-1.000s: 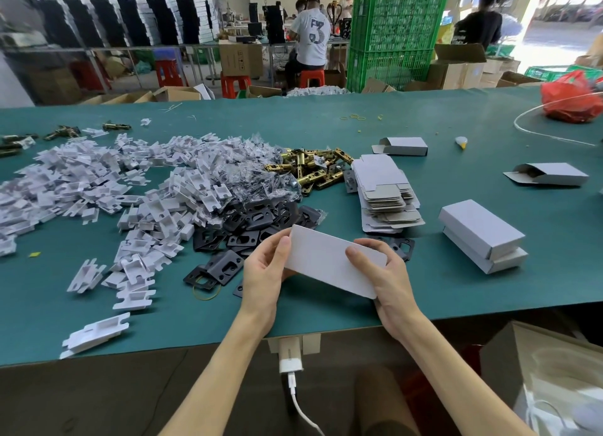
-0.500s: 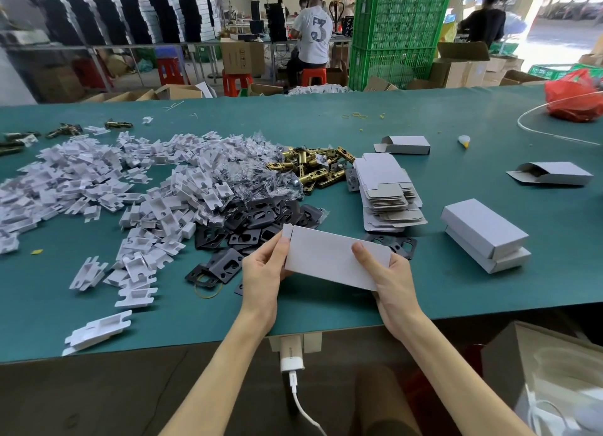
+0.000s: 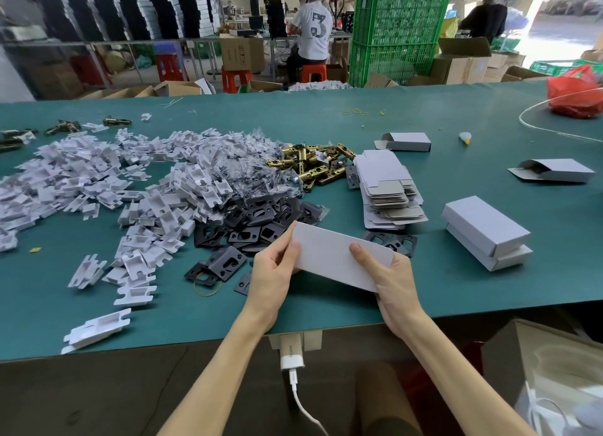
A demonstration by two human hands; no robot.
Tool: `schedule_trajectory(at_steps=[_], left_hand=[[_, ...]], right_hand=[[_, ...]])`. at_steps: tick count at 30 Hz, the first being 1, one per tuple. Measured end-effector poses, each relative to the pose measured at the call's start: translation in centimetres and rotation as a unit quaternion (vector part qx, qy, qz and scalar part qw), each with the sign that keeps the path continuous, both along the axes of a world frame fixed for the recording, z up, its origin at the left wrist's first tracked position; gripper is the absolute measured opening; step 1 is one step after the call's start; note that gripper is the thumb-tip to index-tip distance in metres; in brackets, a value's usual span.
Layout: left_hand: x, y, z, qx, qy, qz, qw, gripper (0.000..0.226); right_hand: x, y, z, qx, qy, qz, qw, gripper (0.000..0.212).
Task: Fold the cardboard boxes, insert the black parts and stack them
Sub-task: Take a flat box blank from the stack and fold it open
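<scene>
A white cardboard box [image 3: 329, 256] hangs just above the green table [image 3: 326, 109], held at both ends. My left hand [image 3: 272, 274] grips its left end, thumb on top. My right hand [image 3: 391, 279] grips the right end, thumb on the top face. Behind the box lies a pile of black plates [image 3: 254, 222]. A stack of flat box blanks [image 3: 385, 187] sits to the right of that pile. Two closed white boxes [image 3: 486, 231] are stacked further right.
A wide heap of white plastic inserts [image 3: 114, 181] covers the left of the table, with brass latches [image 3: 310, 164] behind the black plates. Two open boxes [image 3: 408, 141] [image 3: 554, 171] lie at the back right. A red bag [image 3: 576, 93] sits far right. People work in the background.
The box has shifted slightly away from me and a little higher over the table, both hands still holding its ends.
</scene>
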State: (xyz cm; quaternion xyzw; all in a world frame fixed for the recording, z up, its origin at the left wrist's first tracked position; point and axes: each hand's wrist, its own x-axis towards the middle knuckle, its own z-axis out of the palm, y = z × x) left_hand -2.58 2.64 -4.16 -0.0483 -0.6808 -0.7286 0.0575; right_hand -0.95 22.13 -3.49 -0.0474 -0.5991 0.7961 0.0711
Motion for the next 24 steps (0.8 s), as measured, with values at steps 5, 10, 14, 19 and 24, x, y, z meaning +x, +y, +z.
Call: schedule_trajectory(at_steps=[5,10,14,19,24], left_hand=[[-0.1,0.2,0.1,-0.105,0.02,-0.02,0.994,0.052],[0.0,0.2,0.2,-0.032,0.0,0.027,0.999,0.041],[-0.1,-0.1,0.3,0.071,-0.019,0.074,0.995,0.032],[0.5,0.2,0.5,-0.011,0.003,0.061,0.998,0.025],[1.0,1.0,1.0,-0.075,-0.006,0.016,0.997,0.056]], right_hand=[[0.0,-0.1,0.1,-0.016,0.005,-0.001,1.0,0.035],[0.2,-0.5,0.6,0.015,0.01,0.026,0.999,0.058],[0.3,0.1,0.9,-0.077,0.041,0.017,0.996,0.044],[0.5,-0.4,1.1,0.149,0.118,0.121,0.974,0.08],[0.4,-0.9,0.7,0.239,0.111,0.121,0.957,0.044]])
